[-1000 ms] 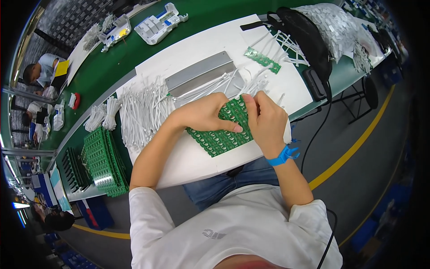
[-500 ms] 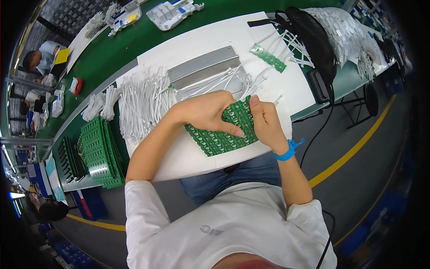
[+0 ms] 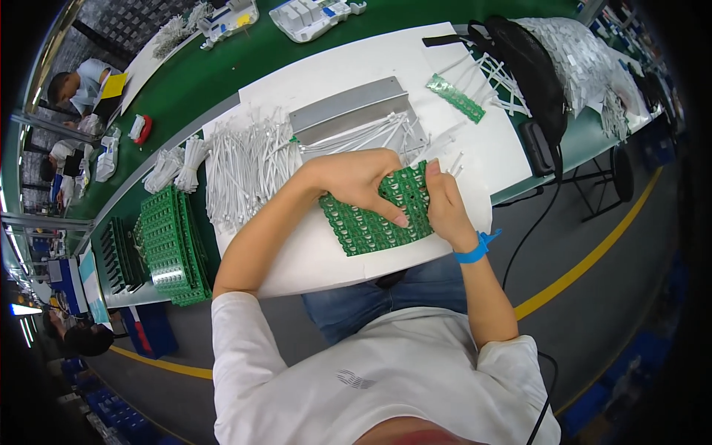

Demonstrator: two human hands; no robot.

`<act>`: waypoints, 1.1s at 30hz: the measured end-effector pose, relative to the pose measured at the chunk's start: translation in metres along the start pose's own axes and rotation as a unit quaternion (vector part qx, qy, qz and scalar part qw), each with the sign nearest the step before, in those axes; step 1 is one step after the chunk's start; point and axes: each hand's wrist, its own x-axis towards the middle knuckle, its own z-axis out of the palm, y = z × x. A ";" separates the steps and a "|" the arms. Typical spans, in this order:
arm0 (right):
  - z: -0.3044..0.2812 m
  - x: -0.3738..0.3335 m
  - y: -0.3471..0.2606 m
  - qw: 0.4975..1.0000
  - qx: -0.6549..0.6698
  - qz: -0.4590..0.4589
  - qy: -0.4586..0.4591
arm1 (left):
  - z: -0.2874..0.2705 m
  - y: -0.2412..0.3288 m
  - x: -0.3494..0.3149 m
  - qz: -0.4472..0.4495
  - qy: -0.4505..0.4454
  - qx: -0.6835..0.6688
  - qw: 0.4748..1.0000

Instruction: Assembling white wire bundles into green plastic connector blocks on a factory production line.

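A green circuit board panel (image 3: 363,231) with rows of small cut-outs is held between my hands, tilted over the near edge of the white work sheet (image 3: 297,267). My left hand (image 3: 365,184) grips it from the far side, its thumb lying across the face. My right hand (image 3: 447,206) pinches the right edge, thumb upward; a blue strap (image 3: 478,248) circles that wrist. Fingers behind the panel are hidden. Just beyond stands a grey metal bracket (image 3: 348,111) with white cable leads (image 3: 363,133) lying in it. A large bundle of white leads (image 3: 245,170) spreads to the left.
Several green panels (image 3: 170,245) stand stacked at the left, beside a black rack (image 3: 119,252). A narrow green board strip (image 3: 456,98) lies far right, near a black bag (image 3: 523,74). White plastic housings (image 3: 308,16) sit at the back. A person (image 3: 81,81) works far left.
The whole view has shifted slightly, so the bench appears a little lower and farther right. Both hands keep their hold on the panel, with hardly any change in grip.
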 end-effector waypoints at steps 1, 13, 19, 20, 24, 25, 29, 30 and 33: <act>-0.001 -0.002 0.008 1.000 -0.002 0.014 0.014 | 0.000 0.005 0.002 0.007 -0.008 0.022 1.000; -0.009 0.003 -0.008 0.999 -0.028 0.012 -0.028 | 0.003 0.004 0.014 -0.014 -0.022 -0.023 0.999; -0.008 0.001 -0.013 0.996 0.089 0.027 -0.008 | 0.003 0.011 0.021 0.003 -0.027 0.016 0.999; -0.009 0.000 -0.013 0.996 0.086 0.010 -0.016 | 0.003 0.016 0.018 -0.005 -0.022 0.020 1.000; -0.019 -0.010 -0.019 0.992 -0.031 -0.056 0.106 | -0.007 0.025 -0.002 -0.078 0.002 0.113 0.991; -0.021 -0.013 -0.034 0.989 -0.052 -0.067 0.117 | -0.011 0.023 -0.011 -0.060 0.020 0.135 0.989; -0.059 -0.021 -0.074 0.984 0.121 -0.072 0.109 | -0.021 0.034 -0.030 -0.072 0.099 0.184 0.975; -0.073 -0.019 -0.084 0.964 0.228 -0.089 0.105 | -0.022 0.039 -0.034 -0.066 0.134 0.183 0.972; -0.097 0.008 -0.124 0.920 0.184 -0.192 0.289 | -0.028 0.039 -0.037 -0.075 0.143 0.124 0.979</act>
